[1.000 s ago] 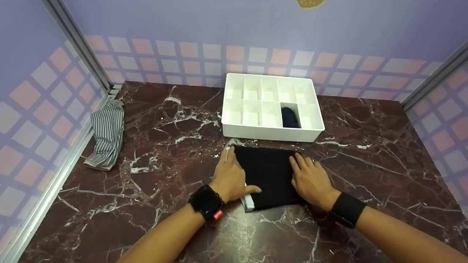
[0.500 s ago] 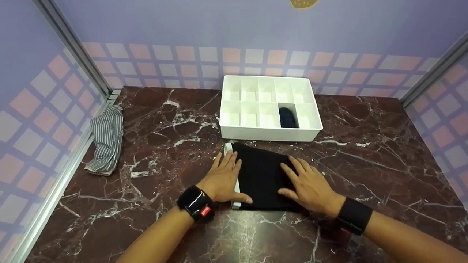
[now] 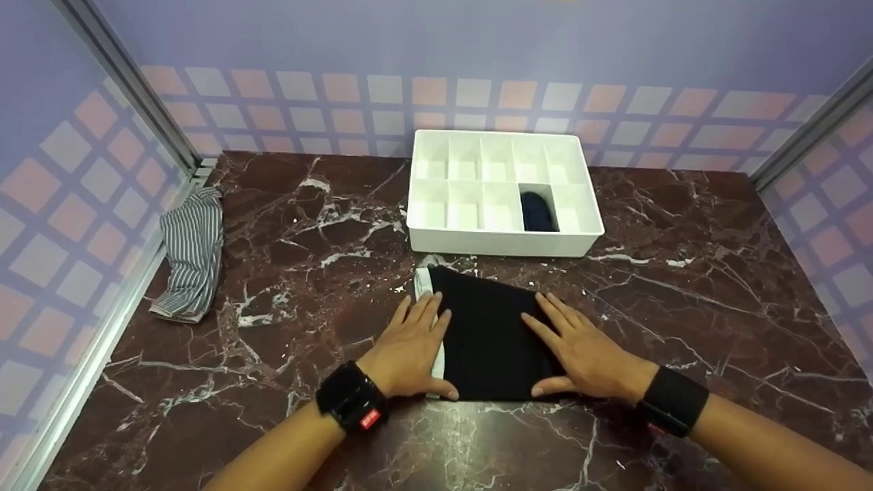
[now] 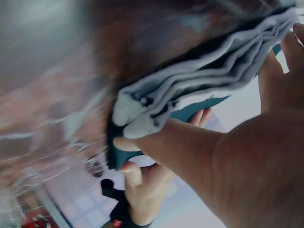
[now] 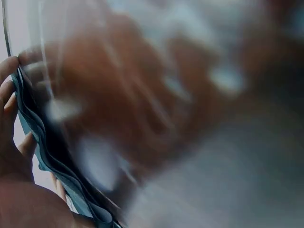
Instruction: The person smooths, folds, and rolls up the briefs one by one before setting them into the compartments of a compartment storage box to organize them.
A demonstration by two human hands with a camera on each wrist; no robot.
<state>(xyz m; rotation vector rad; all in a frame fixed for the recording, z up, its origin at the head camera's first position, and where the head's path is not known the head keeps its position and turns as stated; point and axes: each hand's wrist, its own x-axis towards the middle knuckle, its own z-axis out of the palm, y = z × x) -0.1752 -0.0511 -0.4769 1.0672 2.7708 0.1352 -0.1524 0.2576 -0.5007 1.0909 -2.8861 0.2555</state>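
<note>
A folded black garment (image 3: 487,334) with a pale band along its left edge lies on the marble surface, below the white box in the head view. My left hand (image 3: 409,348) rests flat over that band, fingers extended and thumb at the lower corner. On the opposite edge my right hand (image 3: 590,354) presses down, its fingers spread and its thumb near the bottom edge. Stacked folds of the pale band (image 4: 190,85) show beside my left thumb in the left wrist view. The right wrist view catches the garment's dark layered edge (image 5: 38,133) next to my right hand.
A white compartment box (image 3: 501,243) stands behind the garment, with a dark navy rolled cloth (image 3: 537,213) in one front-row compartment. At the far left lies a grey-and-white striped cloth (image 3: 193,256), close to the side wall. Patterned walls border the surface at the back and sides.
My hands have slid along the garment's two sides, and its pale band shows more. The left hand has moved left and toward me; the right thumb has spread toward the bottom edge.
</note>
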